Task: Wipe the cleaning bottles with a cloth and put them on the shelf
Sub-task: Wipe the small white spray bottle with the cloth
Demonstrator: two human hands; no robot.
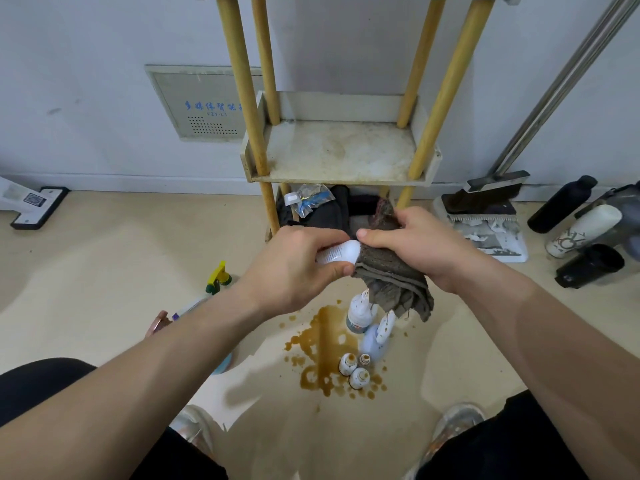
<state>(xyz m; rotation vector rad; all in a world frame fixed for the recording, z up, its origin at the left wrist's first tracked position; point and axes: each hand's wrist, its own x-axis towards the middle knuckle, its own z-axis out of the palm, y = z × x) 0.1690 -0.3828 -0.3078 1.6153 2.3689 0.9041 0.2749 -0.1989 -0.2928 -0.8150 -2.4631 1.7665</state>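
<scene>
My left hand grips a small white bottle lying sideways. My right hand holds a brownish-grey cloth wrapped over the bottle's right end. Both hands hover in front of a dirty white shelf on yellow posts, whose middle tier holds nothing. Below the hands, several stained white bottles stand on the floor in a brown spill. A spray bottle with a yellow-green trigger stands to the left, partly behind my left forearm.
Dark cloths and a plastic pouch lie under the shelf. A brush and dustpan sit at the right, with a black bottle, a white bottle and a dark cup beyond. My shoes flank the spill.
</scene>
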